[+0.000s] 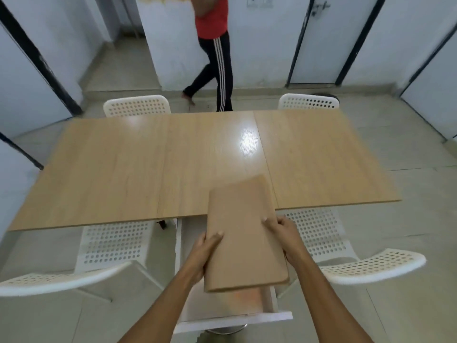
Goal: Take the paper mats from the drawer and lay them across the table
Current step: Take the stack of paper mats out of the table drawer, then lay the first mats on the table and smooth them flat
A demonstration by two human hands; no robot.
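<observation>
I hold a stack of tan paper mats (243, 233) in the air above the open white drawer (232, 320), which sticks out from under the table's near edge. My left hand (204, 253) grips the stack's left edge, thumb on top. My right hand (284, 233) grips its right edge. The far end of the stack reaches over the near edge of the light wooden table (128, 169). The stack hides most of the drawer's inside.
Two white perforated chairs stand on my side, one to the left (108, 243) and one to the right (326, 238) of the drawer. Two more chairs (137, 106) (308, 101) stand at the far edge. A person in a red shirt (215, 58) walks behind the table.
</observation>
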